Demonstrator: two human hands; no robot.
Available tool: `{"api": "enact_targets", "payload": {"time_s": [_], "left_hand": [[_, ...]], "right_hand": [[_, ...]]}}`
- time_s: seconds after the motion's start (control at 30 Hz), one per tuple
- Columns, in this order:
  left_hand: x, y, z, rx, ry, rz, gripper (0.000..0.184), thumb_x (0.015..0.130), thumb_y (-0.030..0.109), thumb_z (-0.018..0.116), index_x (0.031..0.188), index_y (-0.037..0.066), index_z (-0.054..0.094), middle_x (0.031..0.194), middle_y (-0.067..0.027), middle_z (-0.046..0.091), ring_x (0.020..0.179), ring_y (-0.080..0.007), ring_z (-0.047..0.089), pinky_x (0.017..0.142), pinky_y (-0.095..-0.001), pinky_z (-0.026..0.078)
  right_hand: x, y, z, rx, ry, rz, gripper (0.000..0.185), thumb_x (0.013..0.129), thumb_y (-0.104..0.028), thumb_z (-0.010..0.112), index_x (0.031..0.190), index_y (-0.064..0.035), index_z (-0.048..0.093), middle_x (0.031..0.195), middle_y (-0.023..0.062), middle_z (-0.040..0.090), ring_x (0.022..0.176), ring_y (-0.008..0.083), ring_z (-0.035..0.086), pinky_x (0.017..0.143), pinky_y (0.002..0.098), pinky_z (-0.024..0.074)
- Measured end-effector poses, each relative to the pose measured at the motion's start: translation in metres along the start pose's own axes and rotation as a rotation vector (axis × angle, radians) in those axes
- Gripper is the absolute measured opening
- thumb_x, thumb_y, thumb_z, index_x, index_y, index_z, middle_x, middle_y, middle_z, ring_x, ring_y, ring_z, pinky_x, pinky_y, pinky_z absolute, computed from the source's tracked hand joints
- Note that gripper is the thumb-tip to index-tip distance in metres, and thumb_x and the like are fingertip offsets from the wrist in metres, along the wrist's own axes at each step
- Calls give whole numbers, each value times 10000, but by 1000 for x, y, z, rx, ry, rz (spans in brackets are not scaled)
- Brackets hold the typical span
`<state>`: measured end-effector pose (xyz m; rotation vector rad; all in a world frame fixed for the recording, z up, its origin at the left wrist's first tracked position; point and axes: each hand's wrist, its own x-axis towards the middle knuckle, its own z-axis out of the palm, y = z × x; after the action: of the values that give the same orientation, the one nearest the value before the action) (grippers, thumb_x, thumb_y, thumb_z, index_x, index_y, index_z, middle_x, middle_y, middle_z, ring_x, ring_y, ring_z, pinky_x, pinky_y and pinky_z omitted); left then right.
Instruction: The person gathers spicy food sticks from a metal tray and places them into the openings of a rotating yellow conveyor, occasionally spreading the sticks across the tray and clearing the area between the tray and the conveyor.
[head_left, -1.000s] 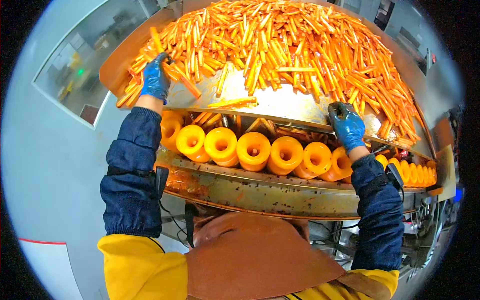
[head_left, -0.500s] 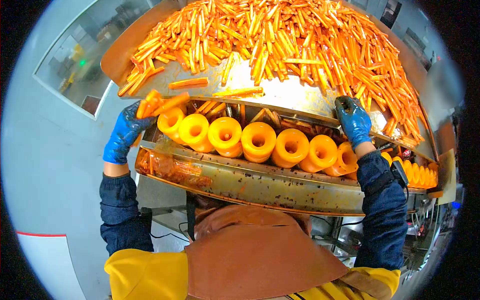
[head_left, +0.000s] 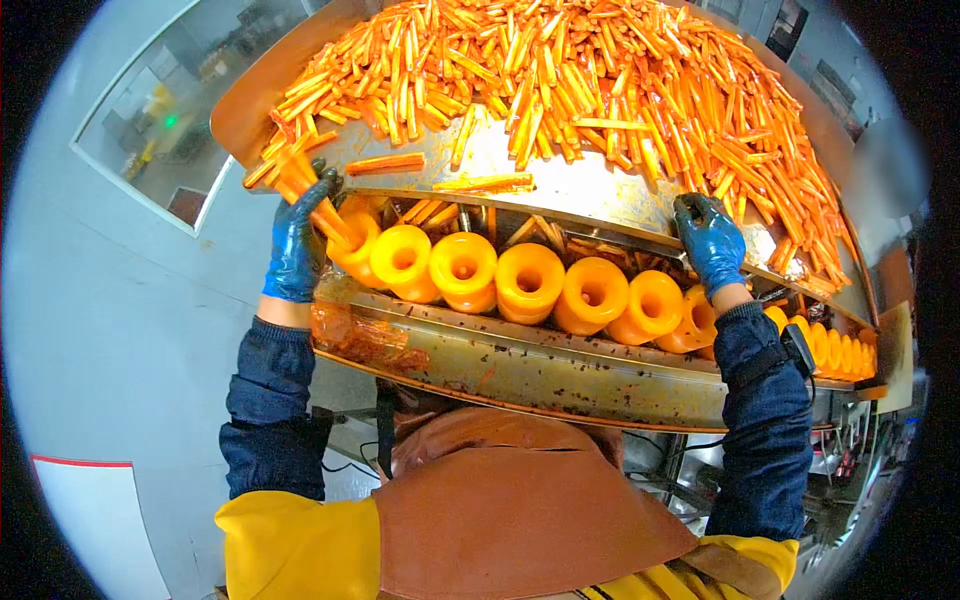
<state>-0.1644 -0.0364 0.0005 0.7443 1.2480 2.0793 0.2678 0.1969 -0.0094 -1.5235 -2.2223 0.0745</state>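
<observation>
Gloved in blue, my left hand (head_left: pixel 293 245) is closed round a small bunch of orange-red, sauce-coated sticks (head_left: pixel 318 205). The sticks slant down, their lower ends over the leftmost yellow funnel-shaped cup (head_left: pixel 365 255); whether they are inside it I cannot tell. My right hand (head_left: pixel 710 245), also in a blue glove, lies at the front edge of the metal tray (head_left: pixel 590 185). Its fingers are curled in, and what they hold, if anything, is hidden. A large heap of similar sticks (head_left: pixel 560 75) covers the tray, with a few lying loose near its front edge.
The yellow cups stand in a row below the tray, continuing right as smaller-looking cups (head_left: pixel 830 345). In front runs a stained metal trough (head_left: pixel 560 375) with a sauce-smeared patch at its left end. A brown apron (head_left: pixel 520 520) covers my front. A window (head_left: pixel 170 110) is at upper left.
My left hand has moved right and slightly up with the sticks, which have come over the leftmost cup. My right hand stays nearly still. The whole view has shifted slightly.
</observation>
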Motion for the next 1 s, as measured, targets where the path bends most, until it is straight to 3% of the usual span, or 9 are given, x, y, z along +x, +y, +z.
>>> {"api": "enact_targets", "payload": {"time_s": [0.03,0.33,0.4,0.43,0.6,0.67,0.83,1.0], "left_hand": [[2,-9,-14,-159,-38,-48,424,787,72,627,1187,-4,508,1136,-104,581,1044,-234,563,957,-349,429],[-26,-25,-1,-166,8,-188,405,809,66,599,1199,4,508,1143,-115,572,1084,-244,540,1000,-361,394],[-21,-19,0,-158,91,92,413,818,63,588,1218,9,496,1170,-123,557,1096,-249,536,1006,-367,391],[-17,-17,-8,-162,106,113,466,834,61,540,1285,1,441,1254,-135,520,1172,-258,489,1049,-374,332],[-6,-24,-34,-84,90,81,516,813,57,577,1299,2,413,1218,-139,533,1158,-255,490,1006,-384,388],[-14,-23,-32,-83,1,-135,549,831,57,535,1348,23,357,1274,-143,504,1188,-265,464,1018,-388,361],[-25,-11,-20,-46,45,-63,513,841,79,529,1330,39,383,1262,-141,517,1146,-265,497,1000,-397,380],[-12,-10,-19,-94,66,151,485,827,62,564,1294,47,433,1233,-106,530,1147,-226,501,977,-344,408]], "right_hand": [[0,1,1,0,6,-7,329,850,-409,498,979,-151,655,1000,141,630,909,329,604,799,422,475],[-1,0,1,-17,27,-12,330,851,-408,496,973,-149,659,1008,138,628,920,326,600,811,424,473],[0,0,1,-12,24,-5,328,851,-408,498,971,-149,659,1008,138,628,917,326,601,809,424,473],[0,1,1,-10,18,3,327,850,-408,499,969,-149,660,1009,138,628,915,326,602,807,423,474],[-1,-1,0,-20,22,-2,325,850,-407,501,961,-146,660,1004,141,629,908,328,603,799,424,476],[1,0,1,-8,22,-1,326,850,-409,500,959,-146,660,1002,142,629,907,327,603,796,425,475],[0,5,6,-11,59,-48,333,855,-418,490,966,-148,648,978,150,632,872,340,608,776,441,476],[0,-1,0,-47,-21,-1,323,860,-406,483,972,-146,638,983,153,629,883,343,602,779,439,474]]}}
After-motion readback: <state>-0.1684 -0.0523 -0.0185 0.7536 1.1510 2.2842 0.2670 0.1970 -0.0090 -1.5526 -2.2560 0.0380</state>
